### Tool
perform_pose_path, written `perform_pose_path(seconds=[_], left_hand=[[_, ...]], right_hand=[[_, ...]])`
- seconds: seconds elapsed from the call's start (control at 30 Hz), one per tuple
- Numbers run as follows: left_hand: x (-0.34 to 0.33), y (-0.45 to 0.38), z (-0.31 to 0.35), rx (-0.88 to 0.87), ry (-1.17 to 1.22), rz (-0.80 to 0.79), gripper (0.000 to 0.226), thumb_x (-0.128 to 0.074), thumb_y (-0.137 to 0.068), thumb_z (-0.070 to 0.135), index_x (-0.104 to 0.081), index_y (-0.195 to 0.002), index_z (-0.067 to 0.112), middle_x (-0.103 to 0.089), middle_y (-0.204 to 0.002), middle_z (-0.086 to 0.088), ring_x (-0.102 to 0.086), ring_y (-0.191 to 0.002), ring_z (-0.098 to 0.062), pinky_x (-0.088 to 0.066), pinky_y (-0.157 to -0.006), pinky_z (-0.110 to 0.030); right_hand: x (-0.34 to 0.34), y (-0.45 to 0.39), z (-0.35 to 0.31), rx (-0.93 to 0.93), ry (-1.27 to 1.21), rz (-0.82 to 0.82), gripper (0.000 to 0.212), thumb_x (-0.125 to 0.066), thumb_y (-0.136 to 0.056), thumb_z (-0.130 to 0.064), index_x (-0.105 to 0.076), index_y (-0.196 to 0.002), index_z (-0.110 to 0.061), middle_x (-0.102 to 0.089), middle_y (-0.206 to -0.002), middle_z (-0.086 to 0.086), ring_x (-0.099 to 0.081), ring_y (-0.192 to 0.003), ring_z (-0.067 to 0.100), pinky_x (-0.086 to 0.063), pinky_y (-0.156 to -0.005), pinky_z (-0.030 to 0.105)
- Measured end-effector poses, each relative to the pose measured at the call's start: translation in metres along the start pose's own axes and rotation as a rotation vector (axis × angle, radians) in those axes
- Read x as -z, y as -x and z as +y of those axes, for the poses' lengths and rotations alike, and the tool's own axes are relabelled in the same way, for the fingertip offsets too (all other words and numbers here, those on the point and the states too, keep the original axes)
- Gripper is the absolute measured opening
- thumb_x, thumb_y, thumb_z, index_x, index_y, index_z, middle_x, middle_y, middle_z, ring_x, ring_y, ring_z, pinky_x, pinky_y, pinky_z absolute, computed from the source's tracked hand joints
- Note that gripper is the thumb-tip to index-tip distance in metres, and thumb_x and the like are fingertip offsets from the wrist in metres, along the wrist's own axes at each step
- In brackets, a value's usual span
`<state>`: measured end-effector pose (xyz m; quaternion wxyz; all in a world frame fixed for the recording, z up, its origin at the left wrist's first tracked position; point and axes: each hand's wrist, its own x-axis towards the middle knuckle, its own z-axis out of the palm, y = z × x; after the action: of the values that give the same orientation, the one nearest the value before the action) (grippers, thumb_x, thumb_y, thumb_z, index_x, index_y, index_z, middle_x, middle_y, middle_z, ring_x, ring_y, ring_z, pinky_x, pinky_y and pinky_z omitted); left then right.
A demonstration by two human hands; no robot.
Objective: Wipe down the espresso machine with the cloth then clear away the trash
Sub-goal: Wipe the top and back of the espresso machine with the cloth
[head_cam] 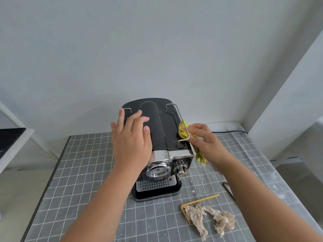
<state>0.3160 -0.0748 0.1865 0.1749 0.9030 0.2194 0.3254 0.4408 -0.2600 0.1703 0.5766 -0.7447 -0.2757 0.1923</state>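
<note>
Steadying the espresso machine (157, 137) on the gridded mat (87, 189), the left hand (132, 138) lay flat on its top, fingers straight. The right hand (203, 138) pinched the yellow cloth (183, 131) against the machine's right edge by the wire rail (183, 123). I judged the cloth soft and light, the glossy housing slippery and heavy enough to need bracing. Trash (209, 219) lay near the front, untouched.

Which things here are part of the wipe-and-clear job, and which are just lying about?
Job: espresso machine; yellow cloth in right hand; left hand steadying machine; crumpled tissues; yellow straw.
Lying about: black cable; dark object at table's right.
</note>
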Motion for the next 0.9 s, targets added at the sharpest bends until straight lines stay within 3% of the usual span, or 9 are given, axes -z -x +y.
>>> perform_pose_path(seconds=[0.1, 0.2, 0.3, 0.4, 0.5, 0.6, 0.67, 0.8, 0.9], left_hand=[[-0.002, -0.001, -0.002, 0.017, 0.001, 0.026, 0.025, -0.043, -0.095, 0.022, -0.062, -0.112, 0.021, -0.059, -0.134, 0.004, -0.026, -0.145, -0.033, -0.023, -0.113, -0.06], [-0.003, 0.002, -0.001, 0.022, 0.011, 0.043, 0.025, -0.042, -0.095, 0.022, -0.062, -0.111, 0.021, -0.06, -0.133, 0.005, -0.026, -0.145, -0.032, -0.02, -0.115, -0.058], [-0.004, 0.001, 0.001, 0.016, 0.01, 0.046, 0.025, -0.042, -0.096, 0.021, -0.062, -0.111, 0.021, -0.061, -0.132, 0.005, -0.026, -0.145, -0.032, -0.021, -0.114, -0.058], [-0.006, 0.0, 0.001, 0.021, -0.014, 0.031, 0.023, -0.043, -0.096, 0.021, -0.06, -0.112, 0.022, -0.06, -0.132, 0.006, -0.024, -0.146, -0.031, -0.02, -0.115, -0.058], [-0.006, 0.001, 0.001, 0.028, -0.025, 0.024, 0.022, -0.046, -0.095, 0.019, -0.06, -0.112, 0.023, -0.06, -0.133, 0.006, -0.023, -0.146, -0.031, -0.019, -0.115, -0.057], [-0.006, 0.001, 0.002, 0.031, -0.029, 0.014, 0.021, -0.049, -0.095, 0.017, -0.06, -0.113, 0.022, -0.06, -0.133, 0.005, -0.022, -0.147, -0.031, -0.018, -0.116, -0.056], [-0.006, 0.001, 0.003, 0.029, -0.034, 0.009, 0.022, -0.048, -0.095, 0.017, -0.06, -0.113, 0.022, -0.059, -0.133, 0.006, -0.022, -0.147, -0.031, -0.016, -0.116, -0.055], [-0.004, 0.002, 0.003, 0.045, -0.032, 0.008, 0.022, -0.05, -0.095, 0.016, -0.06, -0.113, 0.022, -0.06, -0.133, 0.005, -0.022, -0.147, -0.031, -0.016, -0.116, -0.054], [-0.003, 0.002, 0.001, 0.043, -0.032, 0.003, 0.022, -0.051, -0.094, 0.016, -0.06, -0.113, 0.022, -0.06, -0.133, 0.004, -0.022, -0.147, -0.031, -0.018, -0.116, -0.055]], right_hand=[[-0.003, 0.009, 0.008, -0.015, -0.14, -0.059, 0.026, -0.061, -0.088, -0.019, -0.072, -0.111, -0.016, -0.048, -0.126, 0.004, -0.055, -0.102, 0.011, -0.052, -0.082, 0.021], [-0.007, 0.024, 0.019, 0.017, -0.21, 0.018, 0.039, -0.067, -0.076, -0.031, -0.072, -0.107, -0.008, -0.051, -0.123, 0.008, -0.056, -0.108, 0.007, -0.049, -0.088, 0.021], [-0.007, 0.014, 0.017, 0.036, -0.128, 0.056, 0.026, -0.068, -0.081, -0.034, -0.075, -0.097, -0.015, -0.053, -0.117, 0.01, -0.056, -0.105, 0.008, -0.049, -0.09, 0.025], [-0.007, -0.021, 0.01, -0.039, -0.044, 0.081, 0.013, -0.066, -0.088, -0.037, -0.074, -0.096, -0.029, -0.056, -0.118, 0.0, -0.059, -0.099, 0.006, -0.046, -0.087, 0.02], [-0.006, -0.06, 0.01, -0.07, 0.01, 0.056, 0.015, -0.06, -0.092, -0.04, -0.073, -0.098, -0.036, -0.063, -0.118, -0.003, -0.062, -0.105, 0.008, -0.047, -0.094, 0.025], [-0.008, -0.085, 0.003, -0.106, -0.022, 0.054, 0.015, -0.06, -0.092, -0.037, -0.073, -0.097, -0.031, -0.073, -0.096, -0.001, -0.068, -0.085, 0.012, -0.051, -0.081, 0.032], [-0.012, -0.09, 0.0, -0.125, -0.026, 0.09, 0.018, -0.061, -0.09, -0.041, -0.072, -0.1, -0.031, -0.076, -0.092, 0.0, -0.071, -0.084, 0.015, -0.054, -0.081, 0.033], [-0.014, -0.071, -0.004, -0.103, 0.09, 0.134, 0.021, -0.058, -0.09, -0.046, -0.071, -0.102, -0.035, -0.073, -0.092, -0.013, -0.066, -0.092, 0.007, -0.05, -0.079, 0.023], [-0.009, -0.036, -0.005, -0.072, 0.096, 0.099, 0.017, -0.056, -0.092, -0.043, -0.071, -0.101, -0.039, -0.071, -0.099, -0.01, -0.065, -0.093, 0.008, -0.049, -0.082, 0.027]])
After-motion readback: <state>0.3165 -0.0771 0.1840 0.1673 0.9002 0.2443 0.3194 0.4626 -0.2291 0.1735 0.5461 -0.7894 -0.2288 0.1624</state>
